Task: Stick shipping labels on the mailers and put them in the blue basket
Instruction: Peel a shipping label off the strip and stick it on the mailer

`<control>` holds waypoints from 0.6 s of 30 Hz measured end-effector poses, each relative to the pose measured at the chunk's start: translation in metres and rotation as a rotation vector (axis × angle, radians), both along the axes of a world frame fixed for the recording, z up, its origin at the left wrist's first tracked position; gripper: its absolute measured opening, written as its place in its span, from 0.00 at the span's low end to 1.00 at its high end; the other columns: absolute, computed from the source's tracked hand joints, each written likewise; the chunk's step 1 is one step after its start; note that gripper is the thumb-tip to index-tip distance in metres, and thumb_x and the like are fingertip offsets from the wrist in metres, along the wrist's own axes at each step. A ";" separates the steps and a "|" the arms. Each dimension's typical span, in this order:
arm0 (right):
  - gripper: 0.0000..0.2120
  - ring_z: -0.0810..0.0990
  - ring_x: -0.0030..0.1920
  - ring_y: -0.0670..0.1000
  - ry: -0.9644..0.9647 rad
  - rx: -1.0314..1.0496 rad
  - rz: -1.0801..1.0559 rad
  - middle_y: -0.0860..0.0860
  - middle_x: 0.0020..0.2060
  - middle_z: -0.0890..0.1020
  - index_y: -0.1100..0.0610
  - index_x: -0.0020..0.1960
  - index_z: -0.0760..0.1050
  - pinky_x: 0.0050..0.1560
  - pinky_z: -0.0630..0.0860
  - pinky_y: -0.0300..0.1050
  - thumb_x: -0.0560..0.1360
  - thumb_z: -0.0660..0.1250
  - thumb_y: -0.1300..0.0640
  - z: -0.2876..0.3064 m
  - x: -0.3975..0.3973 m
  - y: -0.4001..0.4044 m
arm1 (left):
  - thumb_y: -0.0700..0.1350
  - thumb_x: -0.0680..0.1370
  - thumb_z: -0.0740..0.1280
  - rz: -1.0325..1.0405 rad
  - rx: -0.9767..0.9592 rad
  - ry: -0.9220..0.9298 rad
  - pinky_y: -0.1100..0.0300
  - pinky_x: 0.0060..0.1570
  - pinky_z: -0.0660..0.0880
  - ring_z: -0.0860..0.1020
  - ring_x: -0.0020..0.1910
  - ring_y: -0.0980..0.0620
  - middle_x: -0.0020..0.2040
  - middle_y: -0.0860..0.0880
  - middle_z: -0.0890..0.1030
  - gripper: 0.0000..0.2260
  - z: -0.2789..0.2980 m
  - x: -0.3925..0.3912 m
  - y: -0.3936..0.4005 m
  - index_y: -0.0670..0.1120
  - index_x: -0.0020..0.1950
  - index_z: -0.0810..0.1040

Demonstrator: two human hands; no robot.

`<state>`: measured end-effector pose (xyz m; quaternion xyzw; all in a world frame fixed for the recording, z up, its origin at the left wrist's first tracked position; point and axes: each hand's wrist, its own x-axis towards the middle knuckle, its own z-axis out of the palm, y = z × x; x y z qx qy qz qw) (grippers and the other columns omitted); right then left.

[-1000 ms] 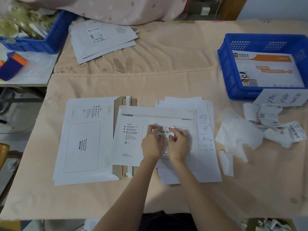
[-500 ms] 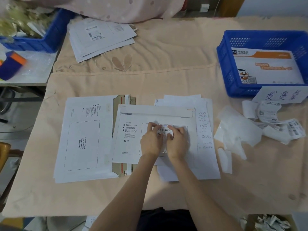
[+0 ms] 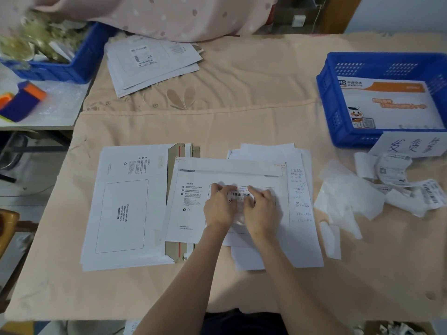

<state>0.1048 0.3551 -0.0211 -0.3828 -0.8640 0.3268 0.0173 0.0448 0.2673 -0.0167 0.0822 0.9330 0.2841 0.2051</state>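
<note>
A white cardboard mailer (image 3: pixel 193 213) lies flat in front of me on the peach cloth. Over its outlined address box, my left hand (image 3: pixel 219 209) and my right hand (image 3: pixel 261 211) each pinch a top corner of a white shipping label (image 3: pixel 238 194) with a barcode. The label's top lies against the mailer; its lower part is hidden between my hands. The blue basket (image 3: pixel 324 97) stands at the far right and holds one orange-and-white mailer (image 3: pixel 387 105).
A stack of blank mailers (image 3: pixel 125 204) lies left of the working mailer, loose paper sheets (image 3: pixel 302 238) under it. Peeled backing scraps (image 3: pixel 346 201) and a curled label strip (image 3: pixel 396 175) sit to the right. Labelled mailers (image 3: pixel 150 61) and a second blue basket (image 3: pixel 79 61) are far left.
Both hands have brought the label slightly down onto the mailer's address box. My head has shifted a little; nothing else on the table moved.
</note>
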 end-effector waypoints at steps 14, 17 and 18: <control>0.19 0.78 0.48 0.45 0.148 -0.274 -0.114 0.45 0.52 0.73 0.47 0.62 0.78 0.48 0.72 0.36 0.76 0.62 0.64 -0.012 0.003 0.006 | 0.48 0.78 0.63 0.006 -0.018 -0.027 0.59 0.43 0.69 0.79 0.47 0.47 0.58 0.52 0.70 0.15 0.001 0.004 -0.005 0.61 0.64 0.75; 0.20 0.78 0.42 0.44 0.160 -0.339 -0.132 0.47 0.49 0.78 0.46 0.64 0.76 0.46 0.75 0.38 0.74 0.66 0.61 -0.011 0.004 0.008 | 0.46 0.78 0.62 0.022 0.011 -0.076 0.59 0.46 0.70 0.78 0.50 0.49 0.57 0.52 0.72 0.16 0.001 -0.002 -0.006 0.61 0.63 0.76; 0.21 0.79 0.41 0.45 0.192 -0.370 -0.150 0.48 0.46 0.80 0.47 0.65 0.75 0.47 0.77 0.42 0.74 0.67 0.61 -0.010 0.004 0.008 | 0.46 0.78 0.63 0.018 0.014 -0.091 0.59 0.47 0.71 0.78 0.50 0.49 0.56 0.51 0.73 0.16 0.002 -0.004 -0.007 0.61 0.62 0.76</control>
